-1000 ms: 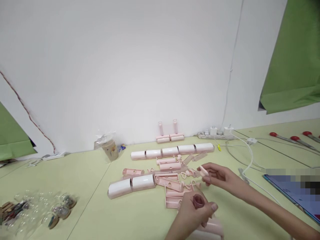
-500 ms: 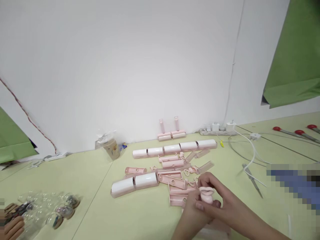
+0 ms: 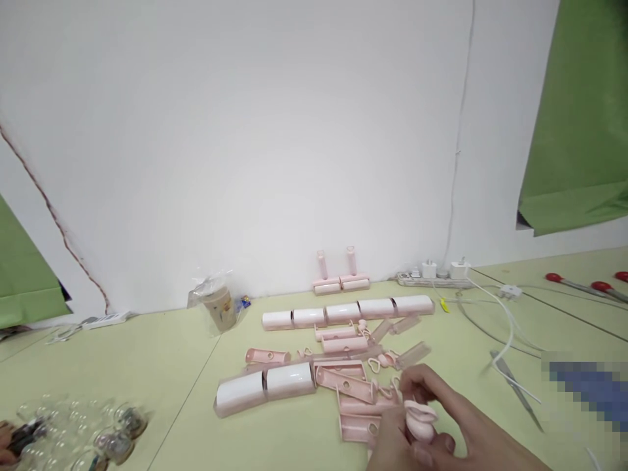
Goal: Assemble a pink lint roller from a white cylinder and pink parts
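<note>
Low on the right of the head view, both my hands are closed together around a small pink plastic piece (image 3: 420, 420) with a pinched, rounded shape. My left hand (image 3: 391, 441) grips it from the left and below. My right hand (image 3: 454, 412) curls over it from the far and right sides, so part of the piece is hidden. Just beyond my fingers lie several pink roller covers (image 3: 343, 384) and heart-shaped pink rings (image 3: 373, 365). Clear-and-pink handle tubes (image 3: 413, 355) are beside them.
White lint rolls (image 3: 289, 376) lie in two rows. Two assembled pink rollers (image 3: 341, 282) lean at the wall. A bagged cup (image 3: 219, 311), a power strip (image 3: 432, 280), scissors (image 3: 515, 389) and clear domes (image 3: 115, 445) surround the work; another person's hand (image 3: 6, 445) shows far left.
The view has tilted upward, so the table and hands sit lower in the picture. Both hands still hold the pink piece, with little visible change in grip.
</note>
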A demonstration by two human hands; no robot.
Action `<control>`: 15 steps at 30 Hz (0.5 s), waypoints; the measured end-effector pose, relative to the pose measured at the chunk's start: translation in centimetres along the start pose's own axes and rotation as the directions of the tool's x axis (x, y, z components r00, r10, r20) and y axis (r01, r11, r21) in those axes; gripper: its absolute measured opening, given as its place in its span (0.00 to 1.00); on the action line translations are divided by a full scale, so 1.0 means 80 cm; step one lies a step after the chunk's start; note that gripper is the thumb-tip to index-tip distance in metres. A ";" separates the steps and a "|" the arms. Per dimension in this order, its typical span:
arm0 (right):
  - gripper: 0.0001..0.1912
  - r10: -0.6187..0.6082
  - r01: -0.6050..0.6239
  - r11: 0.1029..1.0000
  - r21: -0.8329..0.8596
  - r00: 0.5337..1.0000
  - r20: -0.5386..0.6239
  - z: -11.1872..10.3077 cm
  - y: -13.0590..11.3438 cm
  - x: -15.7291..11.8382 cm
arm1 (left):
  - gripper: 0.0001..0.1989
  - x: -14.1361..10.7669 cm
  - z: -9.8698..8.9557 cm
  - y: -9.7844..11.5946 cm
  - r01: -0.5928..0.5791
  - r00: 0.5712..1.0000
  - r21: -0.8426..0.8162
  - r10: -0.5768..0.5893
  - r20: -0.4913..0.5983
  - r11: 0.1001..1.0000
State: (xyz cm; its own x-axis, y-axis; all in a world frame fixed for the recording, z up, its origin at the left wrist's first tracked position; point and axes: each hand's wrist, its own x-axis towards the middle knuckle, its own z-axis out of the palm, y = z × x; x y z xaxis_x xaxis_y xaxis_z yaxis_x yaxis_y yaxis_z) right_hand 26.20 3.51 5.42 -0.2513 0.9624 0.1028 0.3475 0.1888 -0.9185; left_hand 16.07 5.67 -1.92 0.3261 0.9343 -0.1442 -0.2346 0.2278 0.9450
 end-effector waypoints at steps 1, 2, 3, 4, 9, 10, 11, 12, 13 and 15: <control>0.17 -0.055 0.055 0.998 -0.033 0.998 0.002 -0.004 -0.001 0.002 | 0.17 -0.001 0.001 0.003 -0.003 1.000 0.021 0.003 0.018 1.000; 0.16 -0.126 0.127 0.990 -0.064 0.992 0.024 -0.008 -0.002 0.004 | 0.15 -0.001 0.002 0.007 -0.020 0.999 0.051 0.018 0.042 0.999; 0.14 -0.198 0.203 0.975 -0.089 0.978 0.061 -0.011 -0.002 0.006 | 0.13 -0.002 0.002 0.011 -0.050 0.997 0.088 0.044 0.071 0.995; 0.10 -0.255 0.265 0.958 -0.106 0.962 0.099 -0.013 -0.001 0.008 | 0.11 -0.004 0.001 0.015 -0.086 0.992 0.122 0.074 0.100 0.989; 0.09 -0.329 0.340 0.932 -0.124 0.939 0.100 -0.015 0.009 0.009 | 0.07 -0.009 0.000 0.026 -0.156 0.978 0.132 0.135 0.157 0.979; 0.09 -0.346 0.356 0.926 -0.127 0.934 0.092 -0.015 0.009 0.009 | 0.08 -0.010 0.000 0.026 -0.157 0.980 0.150 0.135 0.148 0.976; 0.08 -0.363 0.374 0.918 -0.130 0.927 0.098 -0.015 0.009 0.009 | 0.08 -0.010 0.001 0.025 -0.159 0.982 0.177 0.138 0.127 0.971; 0.08 -0.375 0.388 0.912 -0.131 0.920 0.112 -0.015 0.007 0.010 | 0.08 -0.009 0.003 0.024 -0.160 0.985 0.207 0.143 0.097 0.965; 0.09 -0.382 0.398 0.908 -0.130 0.915 0.129 -0.016 0.005 0.011 | 0.08 -0.009 0.004 0.023 -0.164 0.986 0.231 0.154 0.060 0.959; 0.12 -0.380 0.400 0.908 -0.122 0.911 0.162 -0.016 0.002 0.013 | 0.10 -0.009 0.006 0.021 -0.191 0.981 0.234 0.196 0.001 0.953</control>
State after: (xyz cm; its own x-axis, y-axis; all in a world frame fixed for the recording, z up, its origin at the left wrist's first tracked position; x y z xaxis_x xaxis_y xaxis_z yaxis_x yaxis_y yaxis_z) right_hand 27.17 4.82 5.89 -0.5070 0.7732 0.3808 0.3248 0.5806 -0.7466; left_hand 15.86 5.26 -0.07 0.2747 0.9605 0.0440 -0.0711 -0.0254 0.9971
